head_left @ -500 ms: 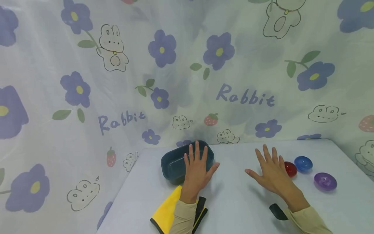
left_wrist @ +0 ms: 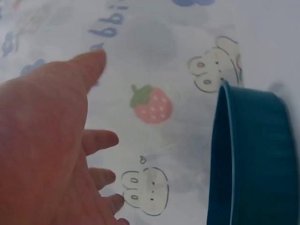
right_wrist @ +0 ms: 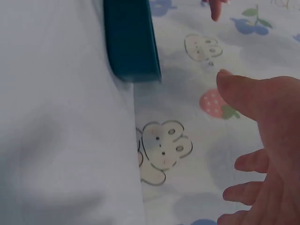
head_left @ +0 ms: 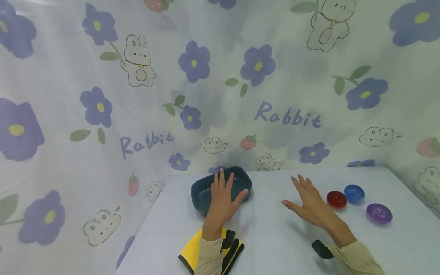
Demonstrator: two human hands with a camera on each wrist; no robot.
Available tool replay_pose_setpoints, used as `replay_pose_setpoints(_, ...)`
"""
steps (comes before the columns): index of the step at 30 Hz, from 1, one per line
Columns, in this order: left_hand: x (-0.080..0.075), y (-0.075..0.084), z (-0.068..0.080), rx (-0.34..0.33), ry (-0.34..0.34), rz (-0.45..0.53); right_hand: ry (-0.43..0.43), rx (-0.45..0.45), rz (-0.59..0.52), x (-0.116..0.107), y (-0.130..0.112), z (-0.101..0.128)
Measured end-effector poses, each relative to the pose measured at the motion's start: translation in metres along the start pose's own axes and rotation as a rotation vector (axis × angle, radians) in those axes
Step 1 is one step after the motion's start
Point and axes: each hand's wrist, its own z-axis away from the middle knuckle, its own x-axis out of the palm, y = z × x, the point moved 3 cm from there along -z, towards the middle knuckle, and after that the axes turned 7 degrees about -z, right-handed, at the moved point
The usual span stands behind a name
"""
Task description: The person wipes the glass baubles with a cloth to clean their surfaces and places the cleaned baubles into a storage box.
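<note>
Left hand point(head_left: 221, 200) over teal tub point(head_left: 203, 191), near rim partly hidden.

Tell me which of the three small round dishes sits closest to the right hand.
The red glossy round dish: it lies just beside the right hand. The blue dish and the purple dish sit farther toward the table's right edge.

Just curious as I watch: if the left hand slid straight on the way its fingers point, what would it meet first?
Probably the dark teal tub: the left hand already hangs over its near rim, fingers pointing toward the printed curtain behind. Height above the tub is unclear.
</note>
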Motion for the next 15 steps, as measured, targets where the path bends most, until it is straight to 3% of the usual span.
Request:
replay_pose_setpoints(5, -0.011, -0.012, 0.016, -0.068, 0.002, 0.225, -0.026, -0.002, -0.171, 0.007, -0.007, -0.005)
replay_pose_setpoints(12, -0.027, -0.049, 0.029, -0.246, 0.133, 0.307, 0.028, -0.078, -0.386, 0.019, -0.019, -0.03)
replay_pose_setpoints(15, -0.032, -0.064, 0.031, -0.342, 0.16, 0.392, 0.045, -0.067, -0.468, 0.025, -0.02, -0.04)
